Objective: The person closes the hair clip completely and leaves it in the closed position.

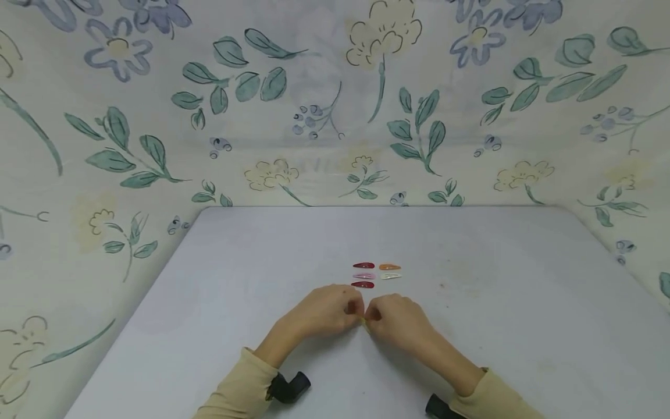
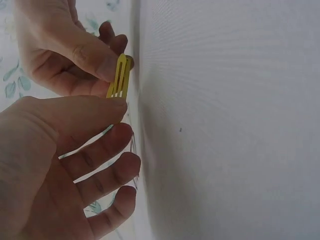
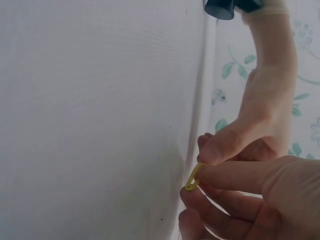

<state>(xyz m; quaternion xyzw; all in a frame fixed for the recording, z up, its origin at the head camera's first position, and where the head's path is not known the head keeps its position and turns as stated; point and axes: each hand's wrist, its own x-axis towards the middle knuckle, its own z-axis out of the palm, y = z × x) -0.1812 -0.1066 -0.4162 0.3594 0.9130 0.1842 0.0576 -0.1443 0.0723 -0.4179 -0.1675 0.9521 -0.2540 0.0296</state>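
Note:
A yellow snap hair clip is between the two hands, just above the table. My left hand pinches one end of it between thumb and forefinger, its other fingers loosely bent. From the other side my right hand pinches the clip too, and in the right wrist view its rounded end shows by the fingertips. Just beyond the hands lie a dark red clip, a pink clip and a red clip in a column. Beside them are an orange clip and a white clip.
The hands work over a white table. Behind it and at its sides hangs a flower-patterned cloth. Black wrist devices sit at both beige sleeves.

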